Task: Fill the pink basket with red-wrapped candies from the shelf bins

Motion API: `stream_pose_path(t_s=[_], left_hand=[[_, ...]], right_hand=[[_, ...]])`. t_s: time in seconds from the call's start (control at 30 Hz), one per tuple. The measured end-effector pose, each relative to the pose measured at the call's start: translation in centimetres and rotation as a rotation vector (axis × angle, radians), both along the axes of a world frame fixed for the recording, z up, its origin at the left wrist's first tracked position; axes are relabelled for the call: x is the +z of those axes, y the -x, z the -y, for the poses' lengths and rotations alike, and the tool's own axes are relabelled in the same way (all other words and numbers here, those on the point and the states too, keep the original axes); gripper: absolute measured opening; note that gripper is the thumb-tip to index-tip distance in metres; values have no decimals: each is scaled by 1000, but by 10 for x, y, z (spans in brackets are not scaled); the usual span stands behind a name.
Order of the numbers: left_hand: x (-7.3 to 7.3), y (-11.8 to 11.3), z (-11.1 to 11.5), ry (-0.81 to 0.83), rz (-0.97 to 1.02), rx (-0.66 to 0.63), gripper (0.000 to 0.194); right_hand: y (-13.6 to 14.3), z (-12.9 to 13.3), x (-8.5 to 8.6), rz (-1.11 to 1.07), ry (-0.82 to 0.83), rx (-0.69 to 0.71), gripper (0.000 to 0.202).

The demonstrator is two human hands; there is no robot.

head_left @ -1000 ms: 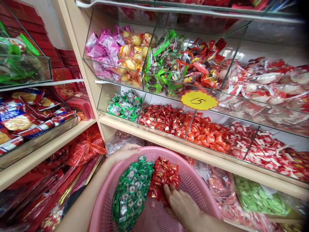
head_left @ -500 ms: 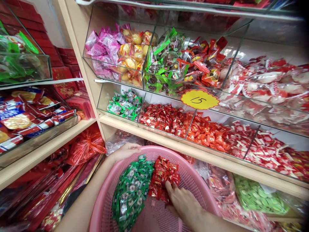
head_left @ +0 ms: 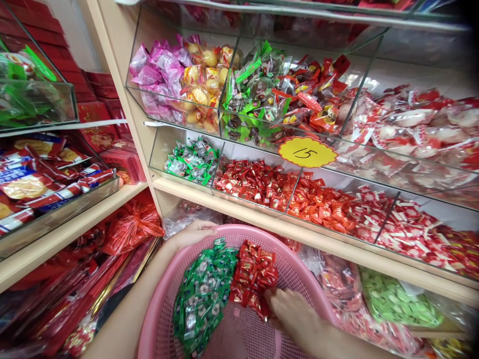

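A pink perforated basket (head_left: 314, 279) holds a heap of green-wrapped candies (head_left: 204, 294) on its left and a smaller heap of red-wrapped candies (head_left: 254, 274) beside it. My left hand (head_left: 196, 233) is closed on the basket's far-left rim, its fingertips partly hidden. Inside the basket, my right hand (head_left: 290, 309) is at the right edge of the red candies. Its fingers are curled down and blurred; their tips, and whatever is between them, are hidden.
Shelves ahead carry clear bins of wrapped candies (head_left: 322, 202) and larger wrapped sweets (head_left: 258, 89), with a yellow price tag (head_left: 308, 151). A wooden shelf edge (head_left: 232, 209) runs just beyond the basket. Bagged green candies (head_left: 398, 299) lie lower right; wrapped biscuits (head_left: 33, 182) are at left.
My right hand has moved slightly right, off the top of the red candies, and its extended finger is now curled. My left hand stays on the rim.
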State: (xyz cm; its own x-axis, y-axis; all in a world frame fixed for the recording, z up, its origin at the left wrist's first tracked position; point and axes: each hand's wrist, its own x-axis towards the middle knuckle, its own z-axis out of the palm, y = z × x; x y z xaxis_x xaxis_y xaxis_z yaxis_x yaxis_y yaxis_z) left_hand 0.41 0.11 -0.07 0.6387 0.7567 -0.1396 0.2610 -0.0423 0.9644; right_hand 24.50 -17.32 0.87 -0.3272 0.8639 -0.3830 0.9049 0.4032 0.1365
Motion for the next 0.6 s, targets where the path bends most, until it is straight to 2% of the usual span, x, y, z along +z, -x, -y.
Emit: stream_pose_path(t_s=[0.1,0.23,0.6], left_hand=[[-2,0,-1,-5,-2,7,44],[-3,0,-2,-17,-5,1,44],[3,-1,1,-14,-9,9,43]], right_hand=[[-2,0,-5,34,28,-43,13],[-4,0,-7,47,88,-56,14],[0,2,-6,1,66,-115,15]])
